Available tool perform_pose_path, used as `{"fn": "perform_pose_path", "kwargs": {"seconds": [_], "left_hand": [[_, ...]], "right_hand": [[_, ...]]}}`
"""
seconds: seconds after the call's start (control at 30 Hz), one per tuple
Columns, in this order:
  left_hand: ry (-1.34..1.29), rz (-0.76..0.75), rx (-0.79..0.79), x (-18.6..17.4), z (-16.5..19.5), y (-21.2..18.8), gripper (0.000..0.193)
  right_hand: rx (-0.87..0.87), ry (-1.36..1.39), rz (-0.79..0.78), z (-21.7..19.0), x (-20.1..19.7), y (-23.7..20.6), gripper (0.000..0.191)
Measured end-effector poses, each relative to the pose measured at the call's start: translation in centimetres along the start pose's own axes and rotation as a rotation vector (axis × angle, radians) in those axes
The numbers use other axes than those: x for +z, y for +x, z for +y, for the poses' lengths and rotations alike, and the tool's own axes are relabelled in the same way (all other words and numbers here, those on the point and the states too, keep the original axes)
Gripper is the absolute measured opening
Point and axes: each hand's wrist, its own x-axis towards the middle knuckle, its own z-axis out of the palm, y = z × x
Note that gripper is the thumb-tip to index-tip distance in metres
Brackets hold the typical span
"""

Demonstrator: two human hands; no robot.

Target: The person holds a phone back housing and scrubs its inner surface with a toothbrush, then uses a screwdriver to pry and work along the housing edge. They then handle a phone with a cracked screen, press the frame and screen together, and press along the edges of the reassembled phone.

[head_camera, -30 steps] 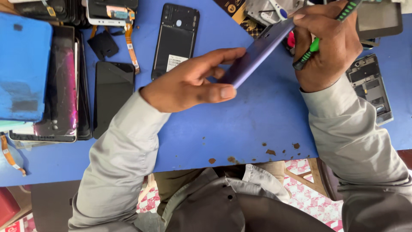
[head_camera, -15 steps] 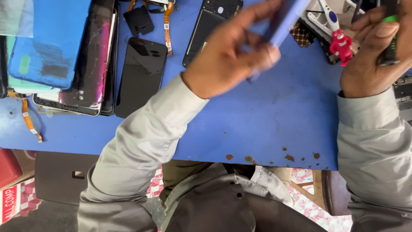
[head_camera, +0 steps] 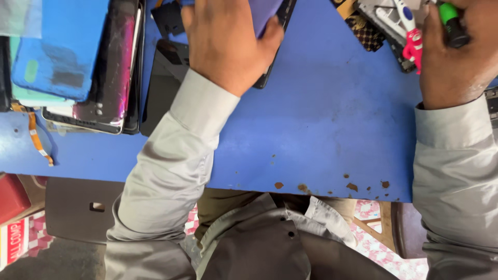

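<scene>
Left hand (head_camera: 228, 44): grasping purple phone (head_camera: 264, 13), raised near the blue table's (head_camera: 332, 140) far edge.
Right hand (head_camera: 459, 52): clenched around green-tipped tool (head_camera: 450, 21), far right corner.
Progress: phone gripped, tool not touching it; work apparently unfinished.

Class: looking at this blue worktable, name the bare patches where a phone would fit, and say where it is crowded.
The largest bare patch of the blue table lies between the left hand and right hand, down to the chipped front edge. A thin strip runs below the stack of phones. The far left and the tools at the top right are crowded.
</scene>
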Motion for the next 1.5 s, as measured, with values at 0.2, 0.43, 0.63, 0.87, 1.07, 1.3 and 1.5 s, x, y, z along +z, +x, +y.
{"fn": "perform_pose_path", "kwargs": {"seconds": [0.2, 0.43, 0.63, 0.87, 1.07, 1.3, 1.5], "left_hand": [[0.154, -0.17, -0.041, 0.8, 0.6, -1.4, 0.071], [0.185, -0.246, -0.044, -0.1, 1.4, -1.9, 0.104], [0.164, -0.366, -0.062, -0.7, 1.5, -1.9, 0.11], [0.171, -0.335, -0.044, -1.2, 1.9, -1.6, 0.115], [0.129, -0.303, -0.054, -0.8, 1.6, -1.4, 0.104], [0.153, -0.381, -0.069, -0.4, 1.4, -1.5, 0.108], [0.087, -0.435, -0.128, -0.1, 0.9, -1.1, 0.109]], "right_hand": [[0.148, -0.093, -0.055, 0.2, -0.5, -0.1, 0.005], [-0.077, -0.241, -0.117, 0.5, -1.0, 0.1, 0.01], [0.055, -0.312, -0.19, 0.7, -0.8, -0.2, 0.007], [-0.098, -0.404, -0.103, 0.7, -0.8, -0.3, 0.011], [-0.085, -0.369, -0.087, 0.6, -0.8, -0.2, 0.012], [-0.066, -0.321, -0.074, 0.4, -0.9, -0.4, 0.012], [-0.052, -0.266, -0.067, -0.2, -1.1, -0.5, 0.015]]}}
